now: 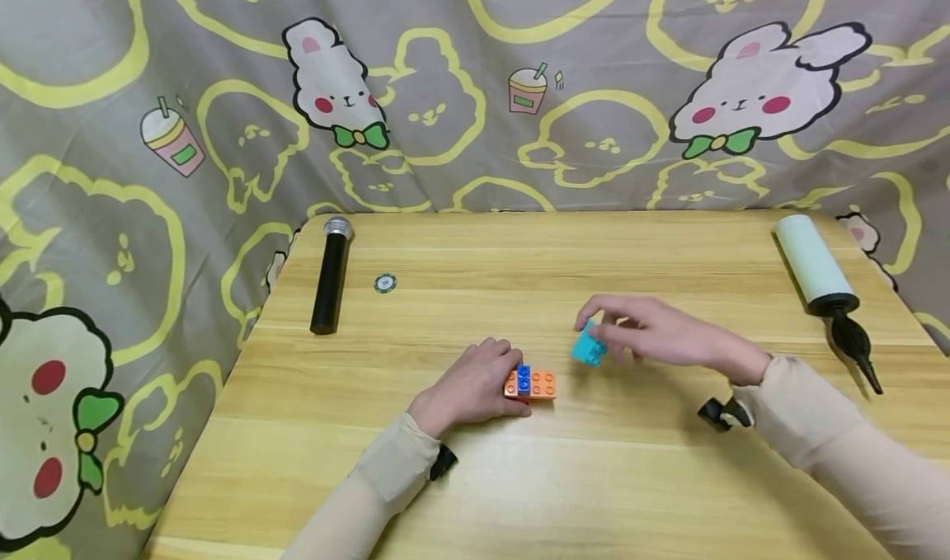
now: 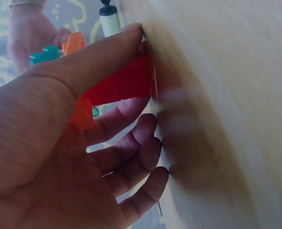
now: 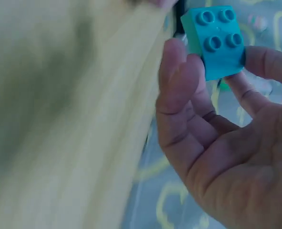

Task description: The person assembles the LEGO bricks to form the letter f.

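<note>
My left hand [image 1: 471, 383] rests at the tabletop and grips a small stack of toy building bricks. In that stack, an orange brick [image 1: 545, 383] lies across a red brick [image 2: 124, 85], and a narrow blue brick [image 1: 524, 378] sits on top. The left wrist view has the thumb on one side of the red brick and fingers on the other. To the right and a little farther back, my right hand [image 1: 656, 329] pinches a turquoise brick [image 3: 219, 43] above the table. Its studs show in the right wrist view, and it is apart from the stack.
A black microphone [image 1: 330, 284] lies at the table's left, with a round chip [image 1: 385, 283] beside it. At the right edge lies a hand pump [image 1: 816, 263] with a black nozzle. A patterned curtain [image 1: 475, 73] hangs behind the wooden table [image 1: 460, 251].
</note>
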Tool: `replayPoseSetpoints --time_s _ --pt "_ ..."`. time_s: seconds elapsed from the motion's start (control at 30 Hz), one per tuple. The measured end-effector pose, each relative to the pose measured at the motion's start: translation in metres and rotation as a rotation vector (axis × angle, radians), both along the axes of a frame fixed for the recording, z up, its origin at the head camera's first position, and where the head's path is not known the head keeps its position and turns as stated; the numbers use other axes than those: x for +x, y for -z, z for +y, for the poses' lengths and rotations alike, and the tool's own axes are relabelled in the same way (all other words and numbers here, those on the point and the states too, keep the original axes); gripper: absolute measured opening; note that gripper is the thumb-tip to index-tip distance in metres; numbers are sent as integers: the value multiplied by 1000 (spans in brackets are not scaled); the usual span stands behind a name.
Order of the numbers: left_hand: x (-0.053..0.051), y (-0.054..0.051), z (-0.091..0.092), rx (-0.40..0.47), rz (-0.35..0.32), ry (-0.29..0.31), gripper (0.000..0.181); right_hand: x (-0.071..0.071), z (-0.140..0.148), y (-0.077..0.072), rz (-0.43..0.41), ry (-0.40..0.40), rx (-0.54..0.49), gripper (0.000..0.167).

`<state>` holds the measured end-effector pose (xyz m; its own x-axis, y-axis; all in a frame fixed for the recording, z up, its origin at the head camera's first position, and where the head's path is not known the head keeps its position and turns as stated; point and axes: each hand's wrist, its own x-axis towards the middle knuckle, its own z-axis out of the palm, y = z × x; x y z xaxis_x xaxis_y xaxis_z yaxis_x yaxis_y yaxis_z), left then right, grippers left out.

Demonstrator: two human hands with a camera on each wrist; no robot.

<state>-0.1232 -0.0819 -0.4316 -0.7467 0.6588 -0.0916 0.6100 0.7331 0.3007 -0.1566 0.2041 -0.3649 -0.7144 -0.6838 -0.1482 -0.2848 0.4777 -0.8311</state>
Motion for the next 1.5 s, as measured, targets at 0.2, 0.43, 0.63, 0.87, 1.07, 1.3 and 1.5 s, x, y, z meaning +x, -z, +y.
replayPoseSetpoints --time_s 0.2,0.43,0.63,0.87,1.07,1.3,1.5 --pt "1 -1 -1 14 -1 -3 49 17 -38 7 -198 -16 -90 20" --pt "1 -1 -1 27 -2 -4 50 21 -63 23 -232 69 -106 18" --pt "1 1 -1 21 11 -1 49 24 -71 31 -246 155 -92 25" --pt "1 1 0 27 0 -15 50 25 -69 36 -410 185 -185 34" --pt "1 1 1 13 -3 -18 50 24 -62 41 -672 198 -306 37" --pt "1 0 1 -21 21 -8 57 29 -60 42 -819 316 -363 40" --pt "2 0 2 -24 38 -5 57 36 -61 45 -877 354 -421 43"
